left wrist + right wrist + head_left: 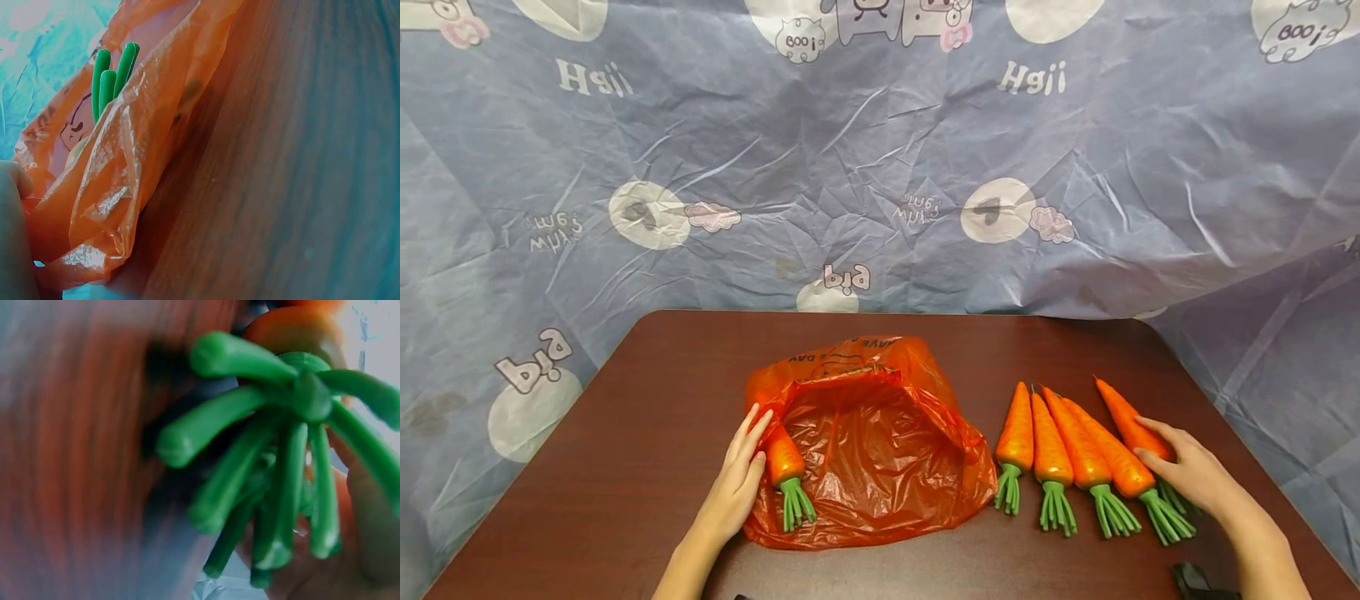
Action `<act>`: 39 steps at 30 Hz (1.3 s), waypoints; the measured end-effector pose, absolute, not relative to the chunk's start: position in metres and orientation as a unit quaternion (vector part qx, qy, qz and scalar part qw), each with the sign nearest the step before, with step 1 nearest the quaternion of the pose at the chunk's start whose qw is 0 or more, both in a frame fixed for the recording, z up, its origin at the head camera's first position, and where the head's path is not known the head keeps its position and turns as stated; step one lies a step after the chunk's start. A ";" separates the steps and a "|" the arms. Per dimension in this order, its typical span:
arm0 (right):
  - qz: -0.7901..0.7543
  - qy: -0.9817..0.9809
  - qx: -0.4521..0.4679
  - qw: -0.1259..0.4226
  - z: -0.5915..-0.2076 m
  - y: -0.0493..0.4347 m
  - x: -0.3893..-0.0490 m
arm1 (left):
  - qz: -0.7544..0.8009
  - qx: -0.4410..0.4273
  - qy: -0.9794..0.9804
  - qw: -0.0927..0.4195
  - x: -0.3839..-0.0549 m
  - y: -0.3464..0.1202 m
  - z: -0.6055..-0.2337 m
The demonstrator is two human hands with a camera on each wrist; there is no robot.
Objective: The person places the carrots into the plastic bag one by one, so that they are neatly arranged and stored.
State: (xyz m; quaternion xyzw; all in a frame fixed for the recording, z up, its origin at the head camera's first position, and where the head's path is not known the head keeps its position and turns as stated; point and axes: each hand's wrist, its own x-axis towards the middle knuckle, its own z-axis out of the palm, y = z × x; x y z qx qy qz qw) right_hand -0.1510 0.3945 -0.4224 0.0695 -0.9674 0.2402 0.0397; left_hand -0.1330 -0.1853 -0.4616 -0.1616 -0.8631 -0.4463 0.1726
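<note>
A red plastic bag (880,467) lies on the table with its mouth gaping toward me. Inside its left edge is one carrot (786,458), green stems facing me; in the left wrist view its stems (106,84) show above the bag's rim. My left hand (733,483) holds the bag's left edge beside that carrot. On the right, my right hand (1191,471) grips the rightmost carrot (1123,412) around its thick end. The right wrist view shows green stems (284,444) close up, partly hiding the hand. Several carrots (1078,442) lie fanned out just left of it.
The brown table (587,467) has rounded far corners. Behind it hangs a wrinkled grey-blue printed cloth (820,167), also down the right side. A dark object (1195,579) sits at the near edge by the right forearm.
</note>
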 end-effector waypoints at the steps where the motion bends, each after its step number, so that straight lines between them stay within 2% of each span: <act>1: 0.245 -0.967 0.067 0.037 -0.423 0.395 -0.151 | -0.447 -0.162 -0.863 0.172 -0.133 -0.185 -0.462; 10: 0.236 -0.971 0.032 0.033 -0.422 0.395 -0.149 | -0.443 -0.160 -0.865 0.171 -0.133 -0.185 -0.463; 21: 0.193 -0.981 -0.024 -0.020 -0.413 0.394 -0.144 | -0.445 -0.162 -0.864 0.170 -0.133 -0.184 -0.461; 31: 0.169 -0.985 -0.032 0.006 -0.404 0.390 -0.137 | -0.448 -0.161 -0.863 0.169 -0.133 -0.185 -0.463; 39: 0.174 -0.983 -0.019 0.057 -0.388 0.374 -0.132 | -0.446 -0.161 -0.864 0.172 -0.132 -0.185 -0.461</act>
